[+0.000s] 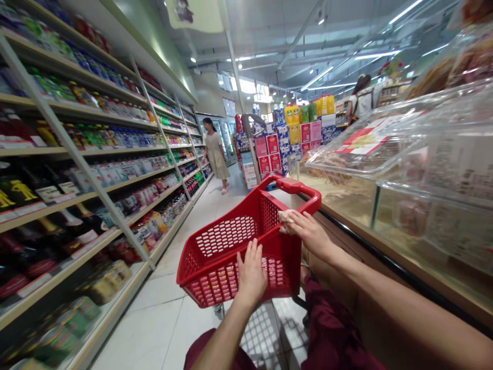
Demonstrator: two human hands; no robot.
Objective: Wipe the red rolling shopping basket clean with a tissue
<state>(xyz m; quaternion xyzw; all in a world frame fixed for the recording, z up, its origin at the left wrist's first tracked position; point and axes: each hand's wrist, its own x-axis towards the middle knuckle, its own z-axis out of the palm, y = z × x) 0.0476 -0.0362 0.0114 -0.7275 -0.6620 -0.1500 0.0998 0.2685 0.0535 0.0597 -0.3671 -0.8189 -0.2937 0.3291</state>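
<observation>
A red plastic shopping cart (219, 267) with perforated sides stands in front of me, its basket bare inside where I can see. My left hand (252, 275) lies against the near side of the basket, fingers stretched upward to the rim. Under the fingers of my right hand (308, 234) is a crumpled whitish cloth (285, 218), pressed to the rim at the handle end. The red handle (296, 186) curves just above that hand. What material the cloth is, I cannot make out.
Drink shelves (96, 149) run along the left. At right, clear plastic food boxes (370, 139) sit on a counter with a black edge rail (385, 264). A person in a light dress (214, 149) stands up the aisle, near stacked cartons (269, 154). Another person (362, 100) is farther back.
</observation>
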